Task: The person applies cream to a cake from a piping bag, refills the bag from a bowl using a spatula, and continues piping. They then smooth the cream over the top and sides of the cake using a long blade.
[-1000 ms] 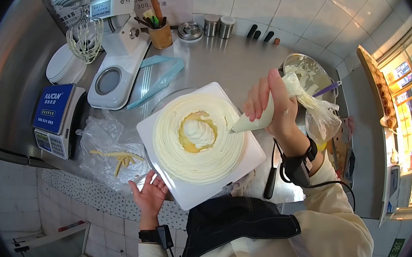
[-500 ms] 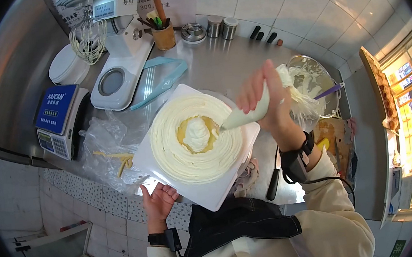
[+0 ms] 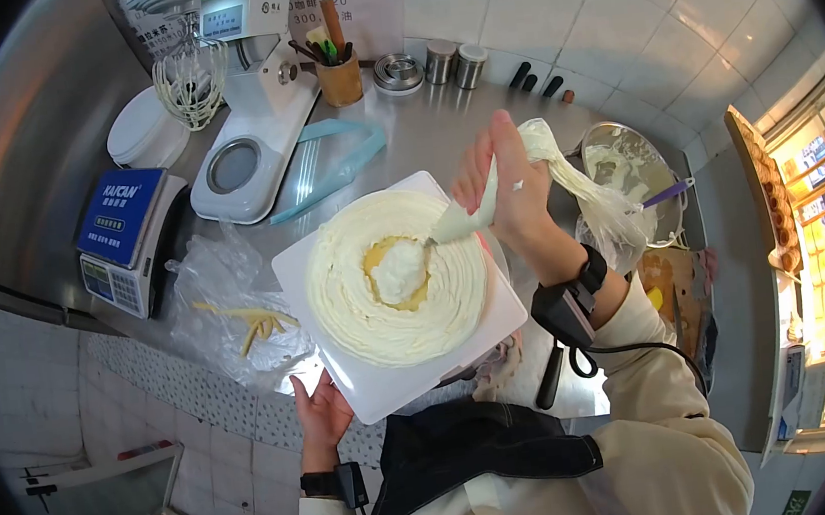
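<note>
My right hand (image 3: 518,191) is wrapped round a filled piping bag (image 3: 464,220), squeezing it at a slant. Its metal tip touches the cream close to the middle of a round cake (image 3: 335,286). Ridged rings of pale cream cover the cake's top, and a white mound of cream sits in a yellow uncovered centre. Under the cake lies a square white board (image 3: 382,396), turned at an angle. At the board's near left edge is my left hand (image 3: 324,413), palm up with thumb and fingers apart; some fingertips may be hidden by the board.
A metal bowl (image 3: 670,170) with cream and a purple-handled spatula stands at the right. To the left are a scale (image 3: 119,243), a stand mixer (image 3: 257,168) and a plastic bag (image 3: 211,299) with yellow strips. A black-handled knife (image 3: 550,379) lies near the counter's front edge.
The board and cake have turned a little. My right hand has moved left with the piping bag, bringing its tip nearer the centre mound. My left hand stays by the board's edge.
</note>
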Motion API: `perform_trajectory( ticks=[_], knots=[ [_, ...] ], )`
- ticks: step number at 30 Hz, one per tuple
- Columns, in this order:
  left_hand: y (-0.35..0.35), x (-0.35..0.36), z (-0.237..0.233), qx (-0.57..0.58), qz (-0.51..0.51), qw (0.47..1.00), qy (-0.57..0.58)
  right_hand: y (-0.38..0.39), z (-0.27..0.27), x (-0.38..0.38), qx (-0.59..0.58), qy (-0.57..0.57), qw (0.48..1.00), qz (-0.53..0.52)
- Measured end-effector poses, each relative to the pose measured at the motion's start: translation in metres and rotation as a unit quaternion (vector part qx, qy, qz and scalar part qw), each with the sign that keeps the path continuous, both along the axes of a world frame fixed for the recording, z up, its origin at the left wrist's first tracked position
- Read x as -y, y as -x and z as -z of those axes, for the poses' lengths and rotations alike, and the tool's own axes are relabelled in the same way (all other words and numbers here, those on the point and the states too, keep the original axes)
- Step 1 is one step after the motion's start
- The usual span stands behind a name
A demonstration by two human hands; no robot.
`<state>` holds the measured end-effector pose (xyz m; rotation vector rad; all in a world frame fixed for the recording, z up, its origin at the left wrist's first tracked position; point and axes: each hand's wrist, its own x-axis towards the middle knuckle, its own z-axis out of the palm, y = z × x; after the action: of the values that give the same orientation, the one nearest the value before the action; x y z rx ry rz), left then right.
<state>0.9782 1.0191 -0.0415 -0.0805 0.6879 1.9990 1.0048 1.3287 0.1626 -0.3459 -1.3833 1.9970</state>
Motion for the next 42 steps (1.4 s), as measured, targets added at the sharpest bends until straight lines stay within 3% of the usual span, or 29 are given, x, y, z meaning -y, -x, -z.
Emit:
perform_trajectory(
  ticks=[4,6,9,11,13,16,21,23,24,25,26,27,28,29,32,34,35,38,42],
  knots=[
    [0.002,0.001,-0.006,0.016,-0.028,0.999,0.030,-0.007,0.001,-0.003,-0.016,-0.030,0.999,-0.030],
    [-0.001,-0.001,-0.009,0.062,-0.049,0.997,0.019,-0.020,0.004,-0.010,-0.120,0.020,0.988,-0.091],
    [-0.006,-0.002,-0.005,0.071,-0.023,0.996,0.048,-0.047,-0.006,-0.013,-0.150,-0.015,0.986,-0.069],
    [-0.010,-0.003,-0.005,0.076,0.010,0.995,0.070,-0.063,-0.009,-0.014,-0.158,-0.017,0.987,0.005],
    [-0.019,-0.013,-0.017,0.121,0.124,0.984,-0.050,-0.072,-0.015,-0.014,-0.147,-0.017,0.988,0.036],
    [-0.022,-0.013,-0.028,0.122,0.109,0.986,-0.035,-0.092,-0.027,-0.023,-0.116,-0.091,0.985,0.085],
    [-0.008,-0.008,-0.019,0.072,0.042,0.996,-0.033,-0.164,-0.050,-0.065,-0.279,-0.019,0.956,0.086],
    [-0.003,-0.002,-0.020,0.063,0.022,0.998,-0.020,-0.193,-0.046,-0.065,-0.300,-0.015,0.944,0.136],
    [-0.002,0.001,-0.020,0.124,-0.025,0.992,-0.020,-0.206,-0.036,-0.067,-0.289,-0.060,0.946,0.133],
    [0.000,-0.002,-0.019,0.187,-0.059,0.980,-0.020,-0.214,-0.006,-0.073,-0.196,-0.107,0.944,0.243],
    [-0.004,0.005,-0.023,0.134,-0.077,0.988,-0.009,-0.224,0.014,-0.076,-0.095,-0.154,0.915,0.362],
    [-0.006,-0.012,-0.017,0.089,-0.036,0.995,-0.008,-0.215,-0.005,-0.043,-0.082,0.029,0.933,0.348],
    [-0.006,-0.004,-0.005,0.062,-0.014,0.997,-0.042,-0.219,0.003,-0.041,-0.101,0.056,0.929,0.351],
    [-0.003,0.000,0.007,0.034,-0.006,0.996,-0.081,-0.224,0.018,-0.045,-0.161,0.099,0.941,0.282],
    [-0.008,-0.004,0.011,0.069,-0.022,0.997,-0.008,-0.244,0.026,-0.039,-0.194,0.091,0.946,0.244],
    [-0.010,-0.008,0.026,0.087,0.026,0.993,0.070,-0.251,0.035,-0.032,-0.174,0.118,0.939,0.271],
    [-0.009,-0.005,0.045,0.043,0.092,0.991,0.083,-0.257,0.044,-0.033,-0.144,0.111,0.940,0.288],
    [-0.036,-0.029,0.038,-0.066,0.214,0.960,0.167,-0.270,0.076,-0.040,-0.089,0.153,0.944,0.278],
    [-0.054,-0.064,0.024,-0.167,0.326,0.908,0.201,-0.269,0.127,-0.053,0.012,0.316,0.914,0.255]
  ],
)
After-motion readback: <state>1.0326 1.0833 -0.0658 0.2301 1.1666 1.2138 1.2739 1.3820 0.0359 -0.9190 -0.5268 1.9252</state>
